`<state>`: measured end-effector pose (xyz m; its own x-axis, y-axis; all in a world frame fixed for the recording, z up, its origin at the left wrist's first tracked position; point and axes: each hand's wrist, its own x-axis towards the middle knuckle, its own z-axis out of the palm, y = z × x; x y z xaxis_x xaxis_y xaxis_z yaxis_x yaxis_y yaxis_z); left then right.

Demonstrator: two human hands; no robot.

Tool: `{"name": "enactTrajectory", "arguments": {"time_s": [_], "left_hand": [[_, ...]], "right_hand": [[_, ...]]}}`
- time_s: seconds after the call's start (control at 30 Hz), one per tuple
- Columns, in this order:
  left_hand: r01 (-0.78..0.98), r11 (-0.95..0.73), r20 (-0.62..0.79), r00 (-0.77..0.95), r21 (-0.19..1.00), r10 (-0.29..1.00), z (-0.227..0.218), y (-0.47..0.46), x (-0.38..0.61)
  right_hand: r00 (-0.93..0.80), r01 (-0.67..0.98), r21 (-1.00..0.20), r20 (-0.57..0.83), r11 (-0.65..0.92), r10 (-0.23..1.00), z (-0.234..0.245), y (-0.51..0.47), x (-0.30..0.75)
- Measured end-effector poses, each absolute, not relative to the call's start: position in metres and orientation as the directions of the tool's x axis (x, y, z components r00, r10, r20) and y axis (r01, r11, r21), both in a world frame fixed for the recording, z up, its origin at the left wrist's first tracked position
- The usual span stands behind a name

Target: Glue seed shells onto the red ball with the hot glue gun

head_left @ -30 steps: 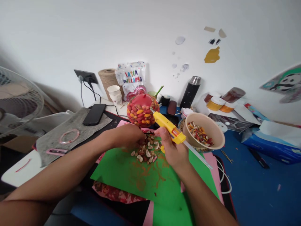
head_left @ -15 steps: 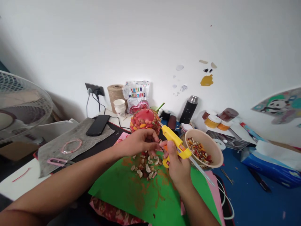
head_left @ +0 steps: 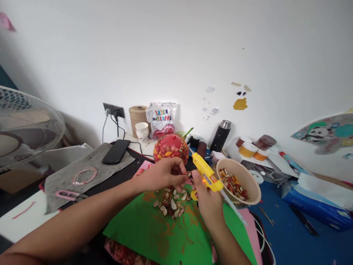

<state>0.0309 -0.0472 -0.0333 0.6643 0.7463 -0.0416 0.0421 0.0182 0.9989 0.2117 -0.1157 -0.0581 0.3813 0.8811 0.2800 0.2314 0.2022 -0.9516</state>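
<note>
My right hand grips a yellow hot glue gun, its nozzle pointing up and left and a clear glue stick sticking out of its back. My left hand is closed in a pinch beside it. Between the fingertips of both hands shows a small brown piece, too small to name. Just behind my left hand is a red balloon ringed with red, orange and yellow shell pieces. Loose pale shell halves lie below my hands on a stained green sheet.
A beige bowl of coloured shells stands right of the glue gun. Behind are a twine spool, paper cups, a black flask and paint jars. At left lie a phone, snips and a fan.
The view has tilted up slightly, so everything sits a little lower. My hands stay close together, with the glue gun still in my right hand.
</note>
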Motion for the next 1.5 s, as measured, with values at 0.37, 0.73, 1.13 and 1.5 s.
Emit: {"name": "enactTrajectory", "arguments": {"time_s": [0.37, 0.73, 1.13, 1.5], "left_hand": [[-0.040, 0.143, -0.076, 0.688, 0.989, 0.721, -0.034, -0.050, 0.038], [-0.188, 0.377, -0.142, 0.706, 0.907, 0.694, -0.029, -0.049, 0.037], [-0.217, 0.373, -0.116, 0.711, 0.902, 0.694, -0.031, -0.044, 0.034], [-0.022, -0.018, 0.029, 0.796, 1.000, 0.604, -0.020, -0.053, 0.027]], "right_hand": [[0.338, 0.262, -0.928, 0.345, 0.264, 0.876, -0.062, -0.110, 0.210], [0.377, 0.380, -0.890, 0.399, 0.253, 0.836, -0.055, -0.110, 0.212], [0.404, 0.218, -0.960, 0.254, 0.177, 0.879, -0.059, -0.113, 0.210], [0.331, -0.232, -0.951, 0.120, 0.204, 0.936, -0.058, -0.107, 0.218]]}}
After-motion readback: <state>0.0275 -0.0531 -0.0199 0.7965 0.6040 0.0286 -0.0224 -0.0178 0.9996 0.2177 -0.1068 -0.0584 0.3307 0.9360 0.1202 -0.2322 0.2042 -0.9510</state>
